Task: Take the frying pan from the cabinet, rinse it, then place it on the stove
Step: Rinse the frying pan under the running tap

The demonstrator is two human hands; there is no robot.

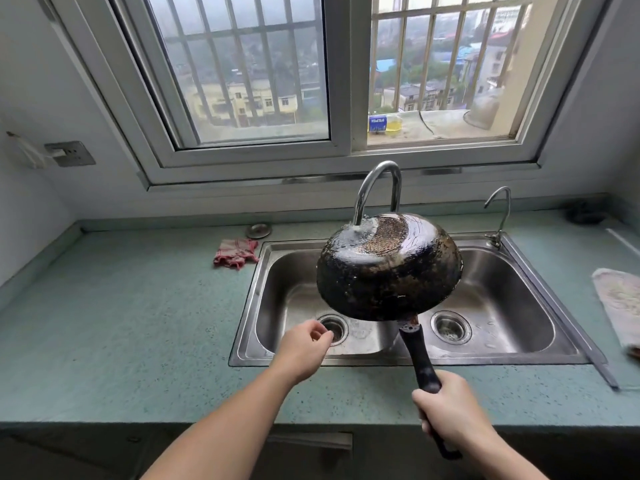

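Note:
A black, sooty frying pan (pixel 388 271) hangs upside down over the double steel sink (pixel 568 355), its wet underside facing me. Water from the curved tap (pixel 377 185) lands on the pan's bottom near its far left edge. My right hand (pixel 446 410) grips the pan's long black handle in front of the sink. My left hand (pixel 304 344) hovers over the left basin's front rim, left of the pan and apart from it, holding nothing, with fingers loosely curled and thumb near the forefinger.
A red cloth (pixel 235 252) and a metal drain plug (pixel 258 230) lie on the green counter (pixel 121 323) left of the sink. A small second tap (pixel 500 213) stands at the sink's back right. A pale towel (pixel 620 303) lies at right.

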